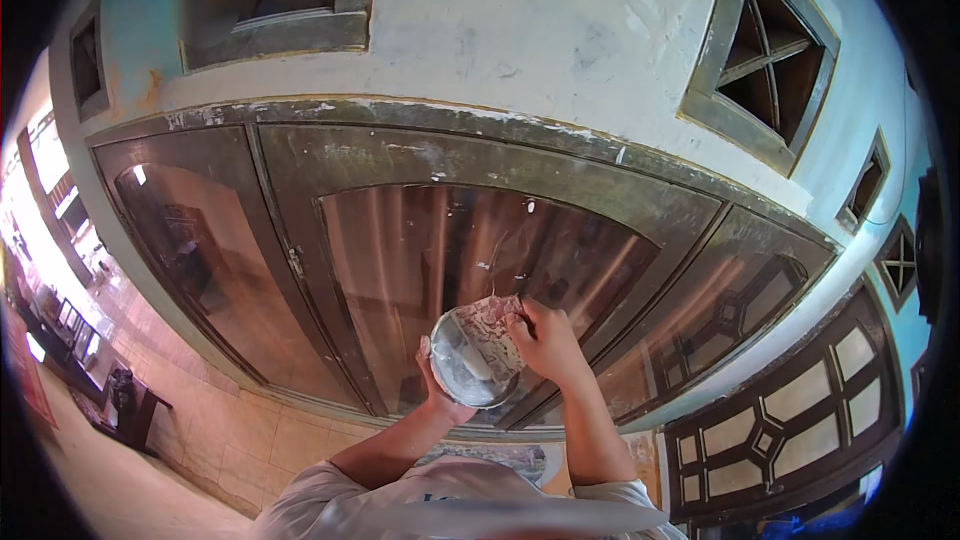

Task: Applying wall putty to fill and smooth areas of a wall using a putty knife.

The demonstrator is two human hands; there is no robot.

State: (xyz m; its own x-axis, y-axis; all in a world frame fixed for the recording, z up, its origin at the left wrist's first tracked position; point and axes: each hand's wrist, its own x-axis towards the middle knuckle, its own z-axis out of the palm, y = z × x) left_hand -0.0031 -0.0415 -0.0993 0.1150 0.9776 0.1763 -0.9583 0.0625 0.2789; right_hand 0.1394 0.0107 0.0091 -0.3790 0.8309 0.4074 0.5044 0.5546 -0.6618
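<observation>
A round bowl (500,399) with white paste inside rests in my left hand (447,401), whose fingers curl round its left side and underneath. My right hand (546,342) pinches the upper right edge of a broad flat scraper (488,326) smeared with white and reddish-brown. The scraper's lower edge dips into the bowl, over the white paste (461,359). Both hands are in front of my chest, close to the glass of a brown wooden window.
The brown window frame (420,152) with large glass panes (385,270) spans the wall ahead. Above it, white patchy plaster (520,30) surrounds wooden vents (770,55). A dark panelled door (800,420) is at right. A low wooden table (135,420) stands left on the tiled floor (235,440).
</observation>
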